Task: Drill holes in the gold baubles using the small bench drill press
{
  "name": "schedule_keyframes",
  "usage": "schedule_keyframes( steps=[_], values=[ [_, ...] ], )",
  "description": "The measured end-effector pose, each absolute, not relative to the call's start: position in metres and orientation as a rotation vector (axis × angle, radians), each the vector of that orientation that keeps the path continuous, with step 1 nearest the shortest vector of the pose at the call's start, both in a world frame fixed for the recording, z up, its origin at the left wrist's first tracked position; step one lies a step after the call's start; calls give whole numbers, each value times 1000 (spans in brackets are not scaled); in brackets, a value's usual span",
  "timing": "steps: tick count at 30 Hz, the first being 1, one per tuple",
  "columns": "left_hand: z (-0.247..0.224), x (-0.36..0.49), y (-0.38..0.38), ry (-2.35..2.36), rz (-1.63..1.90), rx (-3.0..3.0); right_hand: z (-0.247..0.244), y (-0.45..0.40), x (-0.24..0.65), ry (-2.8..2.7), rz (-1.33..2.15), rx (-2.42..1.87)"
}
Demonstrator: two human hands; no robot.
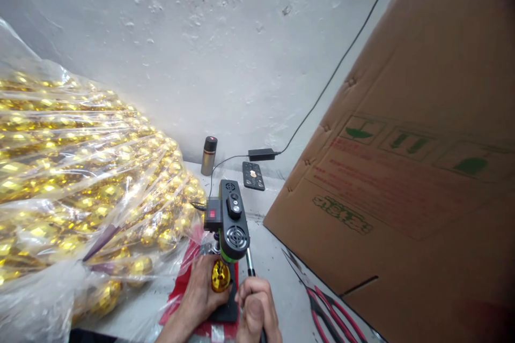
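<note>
My left hand (201, 289) is closed around a shiny gold ball (221, 276), holding it beneath the front end of a small black bench machine (235, 220). The machine has round grilles on top and a small box with a red display (213, 214) on its left side. My right hand (258, 308) is wrapped round the black grip of a metal lever (250, 260) at the machine's right side. Red cloth or plastic (181, 284) lies under the machine's base.
A clear plastic bag (100, 171) full of gold balls fills the left. A large cardboard box (402, 134) leans in from the right, with red-handled scissors (330, 311) beside it. Behind the machine are a bottle (208, 156), a phone (253, 176) and a power adapter (262, 155) with its cable.
</note>
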State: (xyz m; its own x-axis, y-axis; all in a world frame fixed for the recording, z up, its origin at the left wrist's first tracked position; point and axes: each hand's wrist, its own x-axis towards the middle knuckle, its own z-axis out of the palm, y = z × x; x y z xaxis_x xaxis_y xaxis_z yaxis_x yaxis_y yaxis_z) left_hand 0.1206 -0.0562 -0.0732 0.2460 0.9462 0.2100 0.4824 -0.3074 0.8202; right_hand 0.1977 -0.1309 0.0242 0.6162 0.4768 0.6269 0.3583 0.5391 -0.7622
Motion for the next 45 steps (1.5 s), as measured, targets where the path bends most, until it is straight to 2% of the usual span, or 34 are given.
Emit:
schedule_keyframes(
  steps=[16,23,36,40,45],
  values=[
    [-74,122,-56,1307,948,1917,0,-125,206,-1005,15,-1005],
    [-77,125,-55,1332,971,1918,-9,-108,211,-1003,-154,-894],
    [-78,128,-55,1334,921,1915,-42,-111,208,-1009,-110,-958],
    [-78,127,-53,1352,900,1904,-28,-120,207,-1088,-64,-979],
    [-80,123,-56,1320,920,1906,38,-129,218,-1031,105,-1134]
  ],
)
